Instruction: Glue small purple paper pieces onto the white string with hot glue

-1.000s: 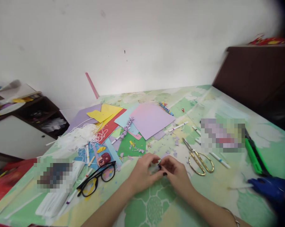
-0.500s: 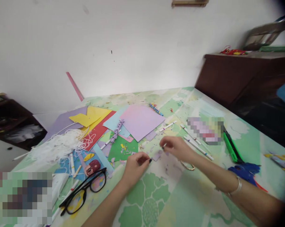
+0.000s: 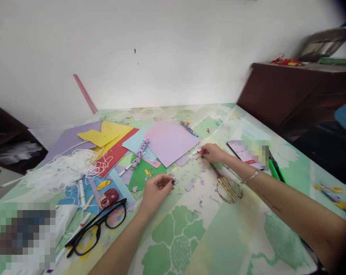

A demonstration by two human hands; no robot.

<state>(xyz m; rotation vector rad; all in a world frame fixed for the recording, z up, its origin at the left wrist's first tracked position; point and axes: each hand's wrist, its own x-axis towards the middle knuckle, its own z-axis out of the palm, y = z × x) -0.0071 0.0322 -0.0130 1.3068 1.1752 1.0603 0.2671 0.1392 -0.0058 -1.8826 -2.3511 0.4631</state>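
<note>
My left hand (image 3: 156,189) rests on the table with its fingers curled together, and I see nothing clearly in them. Small lilac paper scraps (image 3: 189,186) lie just right of it. My right hand (image 3: 214,152) is stretched forward, its fingertips pinched on the end of a white marker pen (image 3: 196,152) beside the lilac paper sheet (image 3: 171,140). Gold-handled scissors (image 3: 229,186) lie under my right forearm, between the two hands.
Coloured paper sheets (image 3: 112,142) and a heap of white string (image 3: 60,170) cover the left side. Black glasses (image 3: 97,226) lie near the front. A phone (image 3: 241,151) and a green highlighter (image 3: 273,169) lie right. A dark cabinet (image 3: 299,91) stands beyond.
My right hand has left my left hand and reached forward to the white marker pen. A lilac scrap that my left hand held now lies on the table. The view has shifted right.
</note>
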